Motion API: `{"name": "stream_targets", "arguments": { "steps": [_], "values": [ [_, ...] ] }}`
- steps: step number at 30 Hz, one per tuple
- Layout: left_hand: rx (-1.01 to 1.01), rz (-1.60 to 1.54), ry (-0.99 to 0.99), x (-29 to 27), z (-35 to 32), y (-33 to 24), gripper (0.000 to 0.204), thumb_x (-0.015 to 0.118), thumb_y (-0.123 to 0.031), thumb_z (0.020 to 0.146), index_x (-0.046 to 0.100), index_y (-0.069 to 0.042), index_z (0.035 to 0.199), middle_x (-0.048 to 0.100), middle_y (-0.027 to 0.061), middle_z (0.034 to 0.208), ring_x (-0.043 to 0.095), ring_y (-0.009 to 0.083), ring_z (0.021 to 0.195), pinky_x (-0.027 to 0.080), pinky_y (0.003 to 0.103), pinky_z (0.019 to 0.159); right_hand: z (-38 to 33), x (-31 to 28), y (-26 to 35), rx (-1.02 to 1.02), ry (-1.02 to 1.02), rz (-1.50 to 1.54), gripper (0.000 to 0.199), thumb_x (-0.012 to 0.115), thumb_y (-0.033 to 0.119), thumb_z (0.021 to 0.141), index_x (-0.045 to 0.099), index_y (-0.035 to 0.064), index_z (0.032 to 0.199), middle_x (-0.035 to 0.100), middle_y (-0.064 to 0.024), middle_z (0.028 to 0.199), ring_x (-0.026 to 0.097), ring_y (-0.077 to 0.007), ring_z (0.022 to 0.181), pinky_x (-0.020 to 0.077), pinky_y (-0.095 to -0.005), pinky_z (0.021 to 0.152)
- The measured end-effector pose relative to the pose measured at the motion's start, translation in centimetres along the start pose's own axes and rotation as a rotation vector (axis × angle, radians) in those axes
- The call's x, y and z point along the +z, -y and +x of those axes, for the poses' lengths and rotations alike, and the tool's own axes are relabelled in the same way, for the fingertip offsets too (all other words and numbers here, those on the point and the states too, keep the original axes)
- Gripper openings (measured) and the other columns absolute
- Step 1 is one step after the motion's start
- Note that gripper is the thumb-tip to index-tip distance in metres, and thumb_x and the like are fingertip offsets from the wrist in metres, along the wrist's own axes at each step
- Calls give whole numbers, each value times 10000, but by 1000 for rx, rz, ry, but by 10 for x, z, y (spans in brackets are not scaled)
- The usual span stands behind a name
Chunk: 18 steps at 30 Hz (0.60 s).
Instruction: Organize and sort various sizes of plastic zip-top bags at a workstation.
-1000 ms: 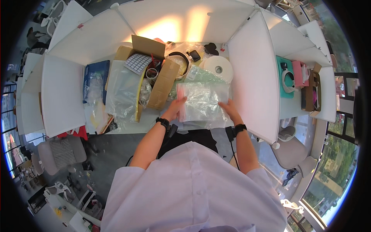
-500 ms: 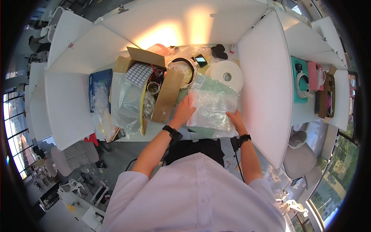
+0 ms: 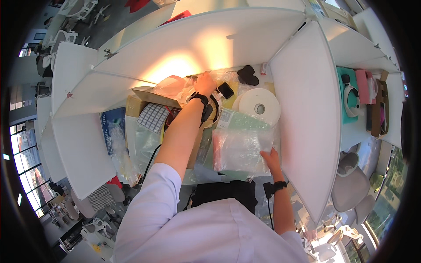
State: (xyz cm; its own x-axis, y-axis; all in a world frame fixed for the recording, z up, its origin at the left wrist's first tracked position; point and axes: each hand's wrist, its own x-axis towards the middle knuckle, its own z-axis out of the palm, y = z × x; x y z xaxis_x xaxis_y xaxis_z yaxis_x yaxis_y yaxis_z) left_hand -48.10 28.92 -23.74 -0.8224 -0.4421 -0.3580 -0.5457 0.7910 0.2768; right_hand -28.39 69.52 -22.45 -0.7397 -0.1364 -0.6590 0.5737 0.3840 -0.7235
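A stack of clear plastic bags (image 3: 239,150) lies near the front of the desk, over a pale green sheet (image 3: 250,120). At its right edge my right hand (image 3: 272,161) grips it, thumb on top and the other fingers hidden. My left hand (image 3: 205,83) stretches to the far side of the desk, by crumpled clear plastic (image 3: 224,74). Its fingers are mostly hidden, so what they hold does not show. Under my left wrist is a white and black headband-like device (image 3: 215,107), partly covered by the arm.
Right of the middle lies a large white roll (image 3: 267,101); behind it are a small black-screened device (image 3: 226,90) and a black rounded object (image 3: 248,75). An open cardboard box (image 3: 136,105) with a white gridded pad (image 3: 152,117) stands left. White partitions (image 3: 307,114) enclose the desk.
My left hand has let go of the plastic bags and moved up to the back of the desk. My right hand stays on the bags. The view has shifted slightly.
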Motion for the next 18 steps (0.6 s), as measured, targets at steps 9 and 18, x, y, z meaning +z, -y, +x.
{"name": "stream_targets", "arguments": {
  "steps": [9,18],
  "values": [
    [163,-109,166,-6,13,10,135,614,-201,803,690,-110,867,692,146,986,655,341,959,512,461,776,6,0,2,37,40,43,409,688,157,841,604,-42,1188,681,-110,1057,621,-178,949,482,-329,868],
    [452,-242,-182,-100,-45,-13,112,612,-128,841,685,-64,897,670,136,857,641,359,846,508,426,715,8,1,0,20,42,-5,406,694,162,835,606,-32,1181,684,-133,1052,635,-211,963,484,-346,868]
  ]
}}
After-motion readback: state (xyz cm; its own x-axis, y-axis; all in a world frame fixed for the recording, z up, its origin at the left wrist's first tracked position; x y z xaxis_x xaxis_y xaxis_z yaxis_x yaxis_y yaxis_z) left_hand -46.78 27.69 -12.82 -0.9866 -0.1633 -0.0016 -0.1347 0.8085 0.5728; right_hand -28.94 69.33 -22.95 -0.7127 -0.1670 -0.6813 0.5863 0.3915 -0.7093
